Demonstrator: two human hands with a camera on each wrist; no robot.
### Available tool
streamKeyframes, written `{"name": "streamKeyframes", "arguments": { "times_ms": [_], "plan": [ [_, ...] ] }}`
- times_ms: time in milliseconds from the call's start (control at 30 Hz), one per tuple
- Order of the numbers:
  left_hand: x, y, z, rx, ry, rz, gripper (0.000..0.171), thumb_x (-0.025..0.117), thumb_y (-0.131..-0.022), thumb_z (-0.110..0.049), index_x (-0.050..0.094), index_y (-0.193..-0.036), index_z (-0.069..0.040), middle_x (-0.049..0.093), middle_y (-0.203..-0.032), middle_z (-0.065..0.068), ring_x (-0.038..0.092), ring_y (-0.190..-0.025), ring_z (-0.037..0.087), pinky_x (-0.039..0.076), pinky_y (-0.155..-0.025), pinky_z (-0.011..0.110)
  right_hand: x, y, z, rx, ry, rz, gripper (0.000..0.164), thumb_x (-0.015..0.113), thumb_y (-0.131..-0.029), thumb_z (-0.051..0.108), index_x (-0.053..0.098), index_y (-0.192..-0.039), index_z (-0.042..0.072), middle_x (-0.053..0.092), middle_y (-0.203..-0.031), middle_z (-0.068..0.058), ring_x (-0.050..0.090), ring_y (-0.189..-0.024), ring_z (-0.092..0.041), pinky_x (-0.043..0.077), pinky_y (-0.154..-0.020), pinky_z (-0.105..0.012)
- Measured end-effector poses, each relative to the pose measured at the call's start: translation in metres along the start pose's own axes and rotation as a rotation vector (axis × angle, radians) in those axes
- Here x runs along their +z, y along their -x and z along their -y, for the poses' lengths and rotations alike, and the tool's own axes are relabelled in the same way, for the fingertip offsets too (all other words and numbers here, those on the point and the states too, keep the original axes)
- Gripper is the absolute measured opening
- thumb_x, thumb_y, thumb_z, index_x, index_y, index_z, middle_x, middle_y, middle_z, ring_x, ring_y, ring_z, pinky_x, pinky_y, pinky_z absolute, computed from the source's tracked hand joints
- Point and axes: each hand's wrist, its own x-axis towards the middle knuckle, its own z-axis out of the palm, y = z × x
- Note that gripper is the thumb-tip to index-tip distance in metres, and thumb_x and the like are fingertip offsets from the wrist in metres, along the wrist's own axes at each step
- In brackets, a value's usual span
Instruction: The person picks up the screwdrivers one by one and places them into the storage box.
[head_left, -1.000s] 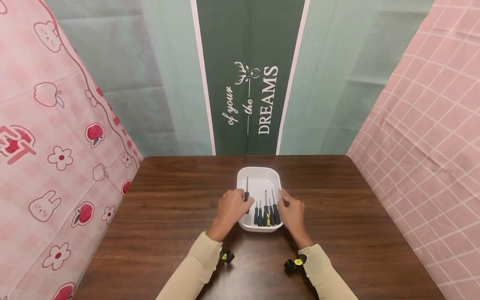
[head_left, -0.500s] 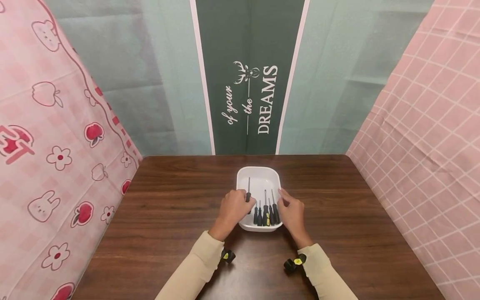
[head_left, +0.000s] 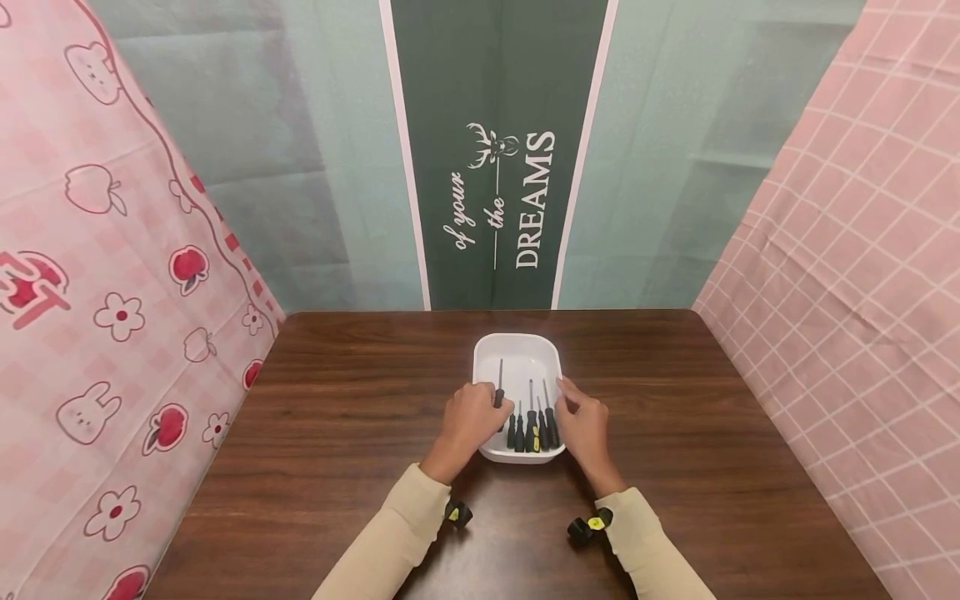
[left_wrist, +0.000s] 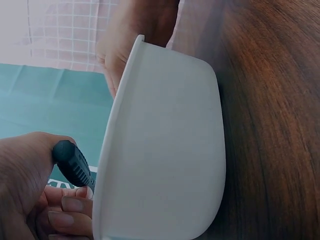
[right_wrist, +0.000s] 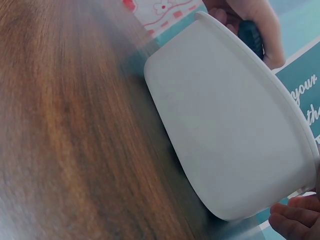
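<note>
A white plastic bin (head_left: 525,354) sits on the table, several screwdrivers (head_left: 532,425) lying side by side in its near part. Their handles are black, one with yellow on it. My left hand (head_left: 468,418) is at the bin's left rim and grips another screwdriver (head_left: 500,396) by its black handle, its shaft pointing away from me. In the left wrist view that handle (left_wrist: 74,162) shows between thumb and fingers, above the rim. My right hand (head_left: 585,429) holds the bin's right rim; in the right wrist view its fingertips (right_wrist: 295,220) show at the far end of that side.
Dark brown wood table (head_left: 360,400) surrounds the bin. A green curtain with white lettering (head_left: 495,200) hangs behind the table. Pink patterned cloths hang at the left (head_left: 120,350) and right (head_left: 862,275).
My left hand has shifted slightly right and toward me, carrying the screwdriver closer to those lying in the bin. The right hand and the bin stay in place.
</note>
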Motion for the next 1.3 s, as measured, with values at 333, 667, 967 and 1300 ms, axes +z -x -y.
{"name": "streamKeyframes", "arguments": {
  "times_ms": [333,667,967,1300],
  "plan": [
    [0.005,0.003,0.001,0.005,-0.044,-0.009,0.039,0.065,-0.09,-0.033,0.048,-0.059,-0.017,0.04,-0.051,-0.005,0.043,-0.048,0.012,0.035,-0.047,0.029,0.0,0.002,-0.001,-0.007,0.018,-0.001,0.029,0.067,-0.086,-0.004,0.075,-0.113,0.001,0.071,-0.117,-0.015,0.066,-0.112,-0.03,0.053,-0.088,-0.047],
    [0.012,0.002,0.001,0.039,-0.115,-0.051,0.039,0.064,-0.088,-0.031,0.046,-0.056,-0.018,0.037,-0.049,-0.007,0.042,-0.046,0.012,0.035,-0.045,0.029,0.0,0.001,0.0,0.004,0.012,-0.008,0.029,0.066,-0.086,-0.003,0.075,-0.113,0.001,0.072,-0.115,-0.015,0.067,-0.11,-0.028,0.053,-0.087,-0.044],
    [0.018,0.003,-0.001,0.071,-0.25,-0.105,0.042,0.066,-0.086,-0.033,0.045,-0.053,-0.017,0.043,-0.048,-0.002,0.047,-0.046,0.017,0.042,-0.044,0.036,-0.001,0.001,0.0,0.012,0.011,-0.001,0.029,0.067,-0.086,-0.003,0.075,-0.113,0.001,0.072,-0.115,-0.015,0.067,-0.112,-0.029,0.052,-0.091,-0.045],
    [0.023,0.003,-0.005,0.088,-0.331,-0.145,0.04,0.07,-0.086,-0.032,0.053,-0.056,-0.012,0.055,-0.054,0.006,0.055,-0.048,0.023,0.046,-0.046,0.039,0.0,0.0,-0.002,0.004,0.022,-0.006,0.028,0.067,-0.086,-0.002,0.076,-0.113,0.003,0.072,-0.115,-0.014,0.066,-0.112,-0.031,0.051,-0.093,-0.045]
  ]
}}
